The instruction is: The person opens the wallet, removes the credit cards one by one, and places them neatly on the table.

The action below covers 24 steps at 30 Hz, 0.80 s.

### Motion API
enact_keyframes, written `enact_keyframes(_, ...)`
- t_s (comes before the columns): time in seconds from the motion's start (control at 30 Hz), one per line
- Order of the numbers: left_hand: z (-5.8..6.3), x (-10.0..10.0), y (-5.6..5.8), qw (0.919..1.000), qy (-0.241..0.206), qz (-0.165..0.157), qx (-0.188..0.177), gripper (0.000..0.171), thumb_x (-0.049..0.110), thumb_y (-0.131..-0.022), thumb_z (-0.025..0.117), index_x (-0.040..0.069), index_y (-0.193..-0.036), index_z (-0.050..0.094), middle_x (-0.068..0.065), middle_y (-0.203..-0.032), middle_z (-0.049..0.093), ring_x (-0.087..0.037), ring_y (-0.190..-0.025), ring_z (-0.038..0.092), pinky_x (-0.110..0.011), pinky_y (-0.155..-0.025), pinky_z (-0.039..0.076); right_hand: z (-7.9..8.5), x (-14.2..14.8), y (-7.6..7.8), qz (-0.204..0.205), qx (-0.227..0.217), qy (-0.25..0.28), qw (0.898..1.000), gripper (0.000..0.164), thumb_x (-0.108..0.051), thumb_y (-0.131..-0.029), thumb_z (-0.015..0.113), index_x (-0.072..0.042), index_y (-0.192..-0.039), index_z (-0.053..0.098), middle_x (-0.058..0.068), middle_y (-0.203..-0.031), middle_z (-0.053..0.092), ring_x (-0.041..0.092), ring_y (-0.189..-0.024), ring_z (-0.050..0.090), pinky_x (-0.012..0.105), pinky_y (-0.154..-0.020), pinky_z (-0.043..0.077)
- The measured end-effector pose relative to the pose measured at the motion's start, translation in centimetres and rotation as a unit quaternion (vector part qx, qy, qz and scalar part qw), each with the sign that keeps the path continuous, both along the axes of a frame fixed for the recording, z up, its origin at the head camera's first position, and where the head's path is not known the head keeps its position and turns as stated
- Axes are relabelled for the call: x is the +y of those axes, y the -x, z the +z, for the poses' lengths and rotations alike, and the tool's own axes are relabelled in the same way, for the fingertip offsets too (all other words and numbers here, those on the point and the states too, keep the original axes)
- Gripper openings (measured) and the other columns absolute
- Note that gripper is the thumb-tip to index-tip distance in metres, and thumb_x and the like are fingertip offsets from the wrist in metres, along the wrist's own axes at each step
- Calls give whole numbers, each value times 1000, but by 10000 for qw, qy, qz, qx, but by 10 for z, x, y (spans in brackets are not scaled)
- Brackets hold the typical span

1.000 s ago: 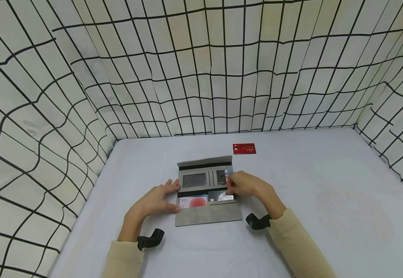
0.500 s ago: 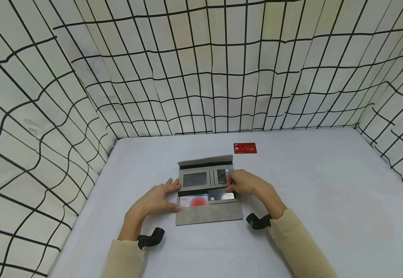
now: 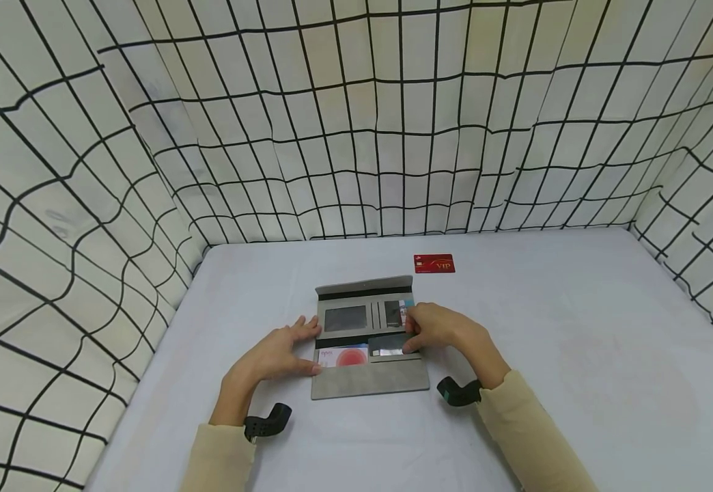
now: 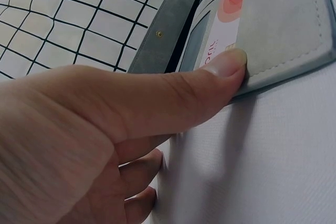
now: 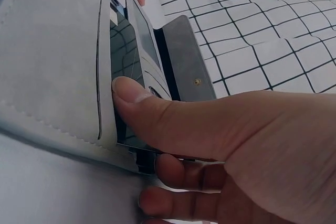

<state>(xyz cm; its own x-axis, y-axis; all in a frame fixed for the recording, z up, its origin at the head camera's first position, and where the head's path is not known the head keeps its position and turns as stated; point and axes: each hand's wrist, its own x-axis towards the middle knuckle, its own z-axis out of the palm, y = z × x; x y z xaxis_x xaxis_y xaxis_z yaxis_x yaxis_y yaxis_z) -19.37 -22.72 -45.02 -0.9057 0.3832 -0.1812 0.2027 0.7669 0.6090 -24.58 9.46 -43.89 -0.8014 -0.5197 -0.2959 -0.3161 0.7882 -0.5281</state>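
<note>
A grey wallet (image 3: 369, 384) lies unfolded on the white table, its far flap raised. My left hand (image 3: 276, 352) rests at its left edge with fingers spread. In the left wrist view, the left thumb (image 4: 226, 65) presses on the wallet's edge beside a pink-and-white card (image 4: 223, 24) in a slot. My right hand (image 3: 442, 326) pinches a dark glossy card (image 5: 125, 51) at the wallet's right slot. The right thumb lies on its face and the other fingers curl below; part of the card is hidden by the thumb and the slot.
A red VIP card (image 3: 434, 264) lies on the table (image 3: 578, 342) beyond the wallet. Another card (image 3: 403, 311) shows in the wallet's upper right part. A black grid net (image 3: 393, 137) over white cloth surrounds the back and sides.
The right hand has shifted very slightly, and the glare on the dark card has changed. The left hand stays in place at the wallet's edge.
</note>
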Motion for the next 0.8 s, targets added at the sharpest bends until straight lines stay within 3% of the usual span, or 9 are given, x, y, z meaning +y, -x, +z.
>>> enact_keyframes(0.8, -1, -1, 0, 10000, 49, 38, 0, 80, 29, -78, 85, 3, -146, 51, -12, -160, 39, -40, -153, 22, -68, -121, 13, 1, 1, 1, -59, -52, -58, 10000, 28, -25, -81, 85, -10, -91, 64, 1, -78, 58, 15, -74, 53, 26, -64, 43)
